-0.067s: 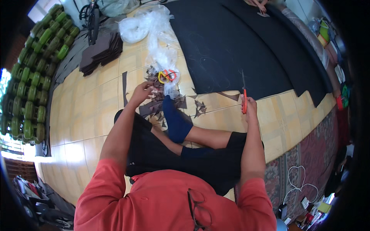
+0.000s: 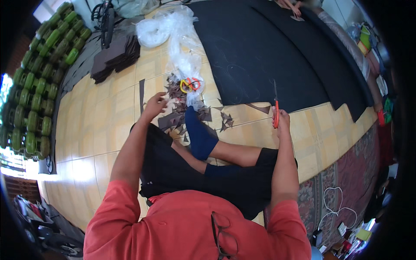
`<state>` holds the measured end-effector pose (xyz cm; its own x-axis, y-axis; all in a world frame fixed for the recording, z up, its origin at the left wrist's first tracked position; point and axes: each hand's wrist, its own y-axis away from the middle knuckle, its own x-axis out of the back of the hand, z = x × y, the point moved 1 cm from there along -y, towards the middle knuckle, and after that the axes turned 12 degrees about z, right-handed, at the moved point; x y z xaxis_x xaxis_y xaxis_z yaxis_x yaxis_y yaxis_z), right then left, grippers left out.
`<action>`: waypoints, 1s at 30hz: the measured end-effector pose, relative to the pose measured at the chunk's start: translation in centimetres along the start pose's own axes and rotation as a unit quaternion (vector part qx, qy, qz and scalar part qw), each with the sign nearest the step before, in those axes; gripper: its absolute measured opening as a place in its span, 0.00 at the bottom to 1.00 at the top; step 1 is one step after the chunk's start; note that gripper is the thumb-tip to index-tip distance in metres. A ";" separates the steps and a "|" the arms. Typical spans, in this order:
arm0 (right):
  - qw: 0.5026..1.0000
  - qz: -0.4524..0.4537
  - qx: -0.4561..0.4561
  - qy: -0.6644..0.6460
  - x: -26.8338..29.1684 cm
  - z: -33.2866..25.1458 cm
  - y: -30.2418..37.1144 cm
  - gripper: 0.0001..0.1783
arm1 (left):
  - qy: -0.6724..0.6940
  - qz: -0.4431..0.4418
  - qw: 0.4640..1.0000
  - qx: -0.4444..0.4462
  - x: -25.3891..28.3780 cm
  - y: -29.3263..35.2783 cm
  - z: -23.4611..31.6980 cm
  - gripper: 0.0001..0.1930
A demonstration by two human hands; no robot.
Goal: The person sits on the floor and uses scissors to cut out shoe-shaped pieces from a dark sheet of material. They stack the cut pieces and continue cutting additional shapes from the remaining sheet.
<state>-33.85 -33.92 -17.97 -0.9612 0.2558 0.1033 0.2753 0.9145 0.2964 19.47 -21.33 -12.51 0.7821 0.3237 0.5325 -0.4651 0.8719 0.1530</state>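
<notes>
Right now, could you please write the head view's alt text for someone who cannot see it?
A person seated on a tiled floor has orange-handled scissors in the right hand's grip, blades over black sheeting; the left hand's grip, apparently empty, is beside brown scraps.

The scissors are combining smooth plastic handles with metal blades. The black sheet is showing a matt finish. The plastic film is glistening; floor tiles are showing gloss.
</notes>
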 end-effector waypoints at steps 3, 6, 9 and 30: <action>0.999 0.019 0.028 -0.001 -0.3 -2.9 1.6 0.21 | -0.006 0.045 0.999 0.006 8.1 1.7 -4.5 0.23; 0.997 0.028 0.065 -0.037 -0.4 -7.1 5.4 0.20 | -0.013 0.132 0.989 0.065 12.9 4.7 -8.4 0.25; 0.990 -0.008 0.116 -0.085 -2.4 -13.4 10.7 0.18 | -0.315 0.252 0.913 -0.066 16.5 7.0 -20.5 0.26; 0.877 0.015 0.332 0.348 -8.1 -35.2 13.8 0.19 | -0.353 0.274 0.885 0.132 5.6 21.8 -21.7 0.30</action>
<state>-21.62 -34.35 18.69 -0.6451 0.2416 0.7249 0.0077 0.9507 -0.3100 22.68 7.49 -24.23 -0.0009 0.2803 0.9599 -0.8474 0.5094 -0.1495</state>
